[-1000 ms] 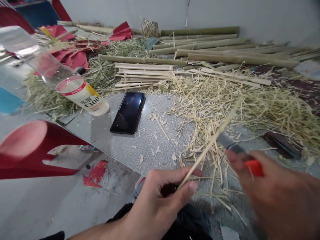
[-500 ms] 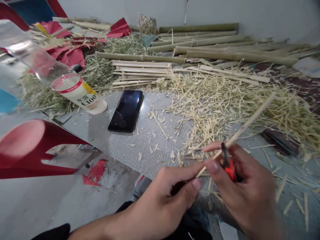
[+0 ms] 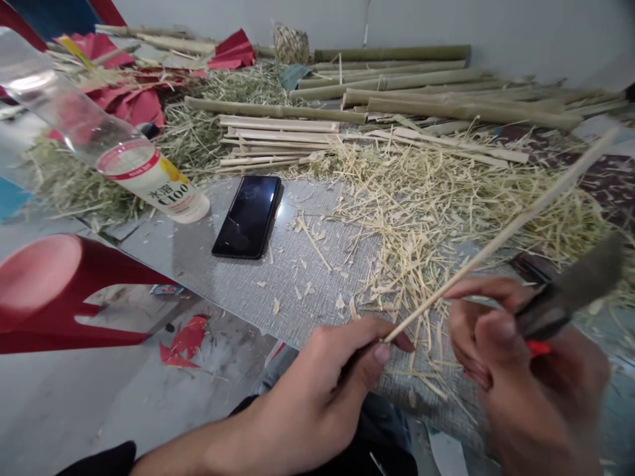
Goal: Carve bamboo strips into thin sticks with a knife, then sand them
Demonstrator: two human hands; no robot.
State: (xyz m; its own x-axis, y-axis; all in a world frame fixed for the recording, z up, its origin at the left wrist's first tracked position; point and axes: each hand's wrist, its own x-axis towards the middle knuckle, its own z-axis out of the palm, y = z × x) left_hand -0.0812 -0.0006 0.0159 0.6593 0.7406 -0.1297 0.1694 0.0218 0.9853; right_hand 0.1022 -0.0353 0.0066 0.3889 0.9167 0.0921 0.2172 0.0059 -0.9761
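A long, thin bamboo stick slants up to the right, its far end smeared by motion. My left hand pinches its lower end between thumb and forefinger. To the right, my right hand is closed around a knife with a broad dark blade, which is blurred and points up to the right. A little of its orange-red handle shows; the rest is hidden in the palm. The forefinger of my right hand reaches close to the stick; whether it touches cannot be made out.
Pale shavings lie heaped on the grey table. A phone and a plastic bottle stand left. Bamboo poles and split strips line the back. A red stool is beside the table.
My right hand has moved right and away from the left hand, turning the knife so its blade now shows broadside. The stick's far end has swung up to the right.
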